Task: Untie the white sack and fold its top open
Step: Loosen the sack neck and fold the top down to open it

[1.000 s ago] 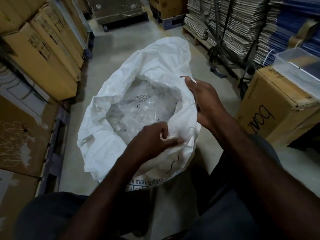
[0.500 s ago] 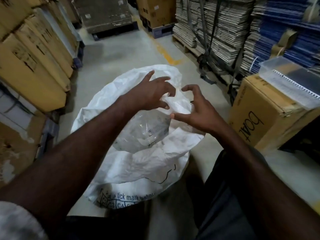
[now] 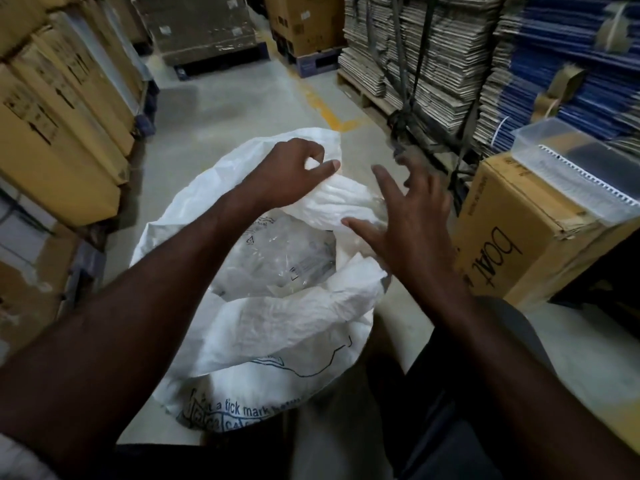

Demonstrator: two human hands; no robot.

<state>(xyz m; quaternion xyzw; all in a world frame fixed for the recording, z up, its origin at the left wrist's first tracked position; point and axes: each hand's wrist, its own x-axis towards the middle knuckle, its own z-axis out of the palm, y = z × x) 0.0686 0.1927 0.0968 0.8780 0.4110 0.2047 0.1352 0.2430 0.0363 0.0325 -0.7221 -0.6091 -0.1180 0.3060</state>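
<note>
Left hand [image 3: 289, 171] grip pinched on the far rim of the white sack [image 3: 277, 327] at frame centre, right hand [image 3: 408, 223] splayed, holding nothing, just right of that fold, the mouth gaping toward lower frame.

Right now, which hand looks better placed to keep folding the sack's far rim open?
Probably the left hand: it already pinches the far rim of the white woven sack, while the right hand hovers open, holding nothing.

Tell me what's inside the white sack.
Clear plastic bags with printed labels fill the open mouth of the sack. The left forearm and folded rim hide the rest; their contents are unclear.
</note>
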